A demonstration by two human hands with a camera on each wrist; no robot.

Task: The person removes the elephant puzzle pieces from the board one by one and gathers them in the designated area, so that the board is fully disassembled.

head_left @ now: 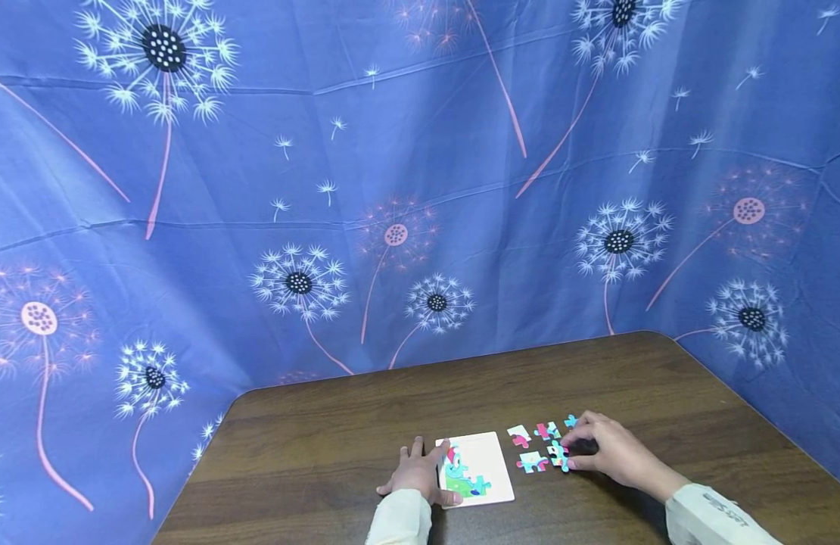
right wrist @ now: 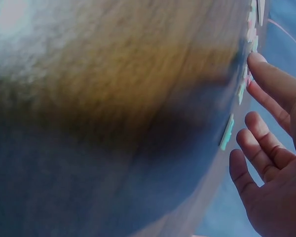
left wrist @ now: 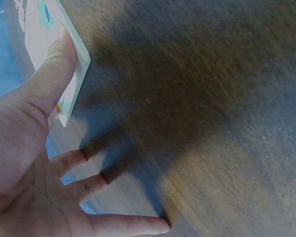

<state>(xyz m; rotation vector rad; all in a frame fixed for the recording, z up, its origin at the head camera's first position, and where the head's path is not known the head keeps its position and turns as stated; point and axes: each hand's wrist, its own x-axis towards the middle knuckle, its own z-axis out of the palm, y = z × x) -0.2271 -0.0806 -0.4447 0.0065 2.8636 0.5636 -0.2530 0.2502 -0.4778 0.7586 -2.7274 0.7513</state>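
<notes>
Left hand [head_left: 415,477], fingers spread wide, touches puzzle board [head_left: 488,458] at its right, board partly filled; right hand [head_left: 614,453] pinches jigsaw piece [head_left: 558,456]; loose pieces [head_left: 531,462] left of and beyond its fingertips remain unplaced

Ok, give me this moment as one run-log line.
left hand: touching puzzle board | right hand: at loose puzzle piece, grip unclear | puzzle board: partly filled
</notes>
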